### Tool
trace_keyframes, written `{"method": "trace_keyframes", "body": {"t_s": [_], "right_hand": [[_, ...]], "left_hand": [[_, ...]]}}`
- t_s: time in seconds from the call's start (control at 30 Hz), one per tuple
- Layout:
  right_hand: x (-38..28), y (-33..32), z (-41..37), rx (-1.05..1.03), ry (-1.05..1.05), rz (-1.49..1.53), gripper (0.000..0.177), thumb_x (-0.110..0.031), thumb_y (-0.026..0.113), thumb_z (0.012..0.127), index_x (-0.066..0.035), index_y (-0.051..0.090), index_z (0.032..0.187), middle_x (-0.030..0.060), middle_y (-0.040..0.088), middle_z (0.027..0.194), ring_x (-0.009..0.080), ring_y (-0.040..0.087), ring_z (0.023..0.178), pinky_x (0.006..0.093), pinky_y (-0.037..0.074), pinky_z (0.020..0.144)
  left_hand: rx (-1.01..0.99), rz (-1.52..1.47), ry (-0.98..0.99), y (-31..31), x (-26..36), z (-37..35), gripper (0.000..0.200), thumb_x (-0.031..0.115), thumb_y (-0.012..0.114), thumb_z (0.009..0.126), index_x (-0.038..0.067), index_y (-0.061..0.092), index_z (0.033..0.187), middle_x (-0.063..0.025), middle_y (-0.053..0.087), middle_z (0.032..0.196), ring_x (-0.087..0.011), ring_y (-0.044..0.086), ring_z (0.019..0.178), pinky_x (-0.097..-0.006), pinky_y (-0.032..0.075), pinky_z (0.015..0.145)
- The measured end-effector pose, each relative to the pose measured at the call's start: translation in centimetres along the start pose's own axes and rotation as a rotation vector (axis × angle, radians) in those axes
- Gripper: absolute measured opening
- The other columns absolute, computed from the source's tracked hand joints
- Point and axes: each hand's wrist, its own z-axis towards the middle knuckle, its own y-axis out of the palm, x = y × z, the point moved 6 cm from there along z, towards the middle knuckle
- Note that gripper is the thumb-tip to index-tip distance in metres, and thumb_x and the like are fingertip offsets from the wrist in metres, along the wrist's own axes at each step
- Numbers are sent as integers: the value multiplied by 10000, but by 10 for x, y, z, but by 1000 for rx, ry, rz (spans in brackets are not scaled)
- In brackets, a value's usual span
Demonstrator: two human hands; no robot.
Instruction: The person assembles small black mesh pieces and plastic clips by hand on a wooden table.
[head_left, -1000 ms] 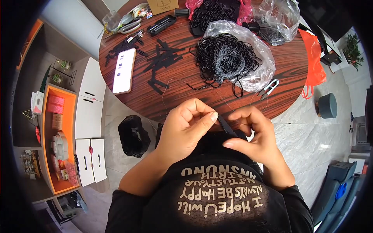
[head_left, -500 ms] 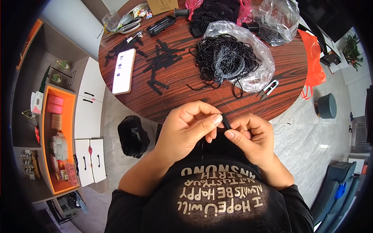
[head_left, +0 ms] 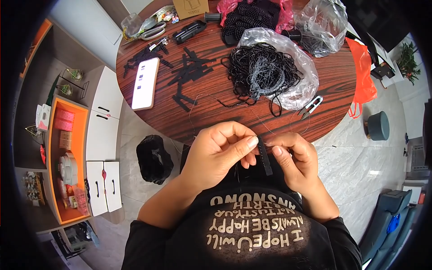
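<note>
A narrow black strip [head_left: 266, 163] with a row of small black beads along it hangs from my left hand [head_left: 220, 155], pinched at its upper end between thumb and fingers. Close by on the right, apart from the strip's lower part, my right hand [head_left: 294, 159] has its thumb and index finger closed on what looks like a fine thread. That thread is barely visible at the fingertips. Thin thread also loops over the table edge above both hands. A black bead string [head_left: 229, 104] trails from the tangled pile of bead strings [head_left: 243, 67].
The round wooden table [head_left: 166, 119] holds a phone [head_left: 145, 85], loose black strips [head_left: 191, 69], thread snips [head_left: 311, 107], a clear plastic bag [head_left: 306, 81], scissors [head_left: 154, 31] and a cardboard box [head_left: 191, 6]. A black-bagged bin [head_left: 154, 158] stands on the floor.
My right hand has let go of the strip and moved slightly right. The strip's lower length now shows, hanging from my left hand. The view has shifted slightly.
</note>
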Motion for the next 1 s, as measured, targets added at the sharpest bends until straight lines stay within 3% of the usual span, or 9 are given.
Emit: {"method": "trace_keyframes", "body": {"t_s": [0.43,0.77,1.0], "right_hand": [[3,1,0,-62,-91,10,91,34,559,802,3,602,876,70,619,797,132,524,613,221,415,566],[10,5,-4,-36,64,181,55,17,534,812,-8,558,854,67,571,758,112,471,624,208,388,605],[9,2,-4,-50,-66,103,56,24,574,795,-1,592,842,67,610,768,127,509,592,215,404,549]], "left_hand": [[-39,-33,-50,4,-5,1,70,29,516,873,-39,528,880,-93,567,705,-118,525,576,-205,442,541],[-84,-29,-27,12,-7,-1,59,35,509,879,-20,516,897,-72,564,743,-94,498,584,-189,432,551],[-32,148,0,15,-3,-4,47,28,516,871,-18,515,885,-64,550,720,-92,494,585,-182,421,553]]}}
